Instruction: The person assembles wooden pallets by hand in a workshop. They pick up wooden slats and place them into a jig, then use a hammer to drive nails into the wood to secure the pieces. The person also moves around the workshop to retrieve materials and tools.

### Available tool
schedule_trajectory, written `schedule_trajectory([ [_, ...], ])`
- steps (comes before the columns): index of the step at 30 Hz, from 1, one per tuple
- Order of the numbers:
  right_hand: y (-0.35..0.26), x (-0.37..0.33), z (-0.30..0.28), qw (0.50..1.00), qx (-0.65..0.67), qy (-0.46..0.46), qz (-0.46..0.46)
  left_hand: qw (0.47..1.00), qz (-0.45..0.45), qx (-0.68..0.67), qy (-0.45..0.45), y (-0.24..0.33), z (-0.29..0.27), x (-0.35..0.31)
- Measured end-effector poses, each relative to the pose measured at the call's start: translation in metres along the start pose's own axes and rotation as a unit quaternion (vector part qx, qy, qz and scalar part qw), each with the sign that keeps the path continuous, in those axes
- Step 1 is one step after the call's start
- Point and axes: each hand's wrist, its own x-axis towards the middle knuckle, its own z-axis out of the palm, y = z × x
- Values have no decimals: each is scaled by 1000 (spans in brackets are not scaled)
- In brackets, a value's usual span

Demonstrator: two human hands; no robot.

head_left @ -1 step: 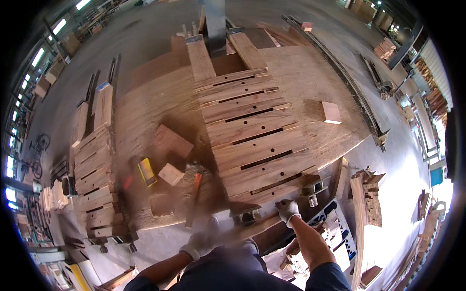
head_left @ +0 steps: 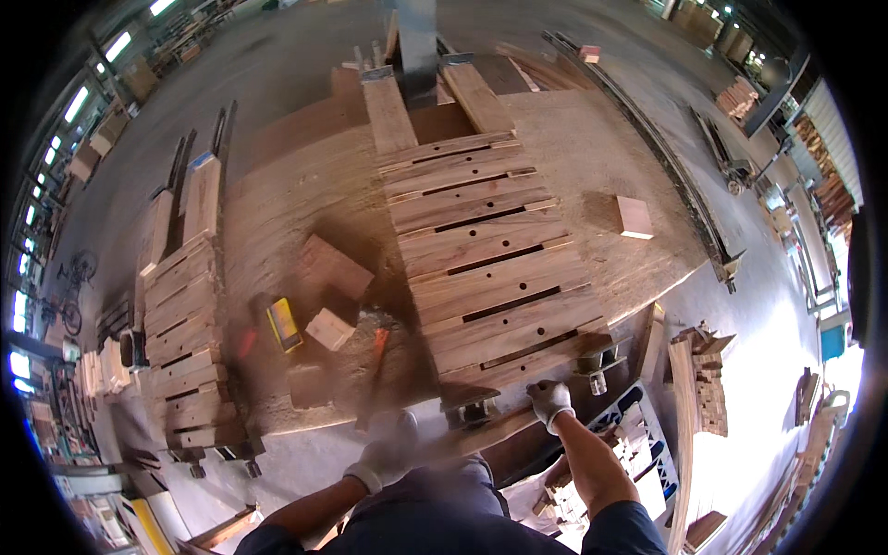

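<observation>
A narrow wooden strip [head_left: 486, 434] lies crosswise close to my body, below the near end of a long row of clamped boards [head_left: 504, 282]. My right hand [head_left: 551, 400], in a white glove, has its fingers closed round the strip's right end. My left hand [head_left: 381, 460], gloved too, is at its left end; a haze blurs those fingers, but they look closed on the wood. The boards have dark slots and small round holes. Metal clamp parts [head_left: 597, 361] stick out at their near end, just above my right hand.
Left of the row lie an orange-handled tool [head_left: 379, 344], a yellow box [head_left: 284, 325] and wood blocks [head_left: 330, 329]. A second clamped row [head_left: 180, 328] stands farther left. Stacked wood pieces [head_left: 710, 388] are at the right. A metal post [head_left: 418, 51] rises at the far end.
The whole view has shifted very slightly, with the boards a little lower and to the right. Both hands keep their places on the strip.
</observation>
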Motion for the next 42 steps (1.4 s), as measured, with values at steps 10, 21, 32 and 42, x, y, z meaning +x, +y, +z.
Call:
schedule_trajectory([
  [10,8,30,22,977,-126,10,171,951,0,-308,-28,-16,9,-1],
  [21,5,18,19,950,212,34,228,890,-55,-451,17,-6,15,-4],
  [32,6,20,18,987,-35,-7,158,965,105,-238,31,-4,8,-4],
  [42,-2,11,12,985,21,7,170,965,37,-258,40,3,5,-5],
])
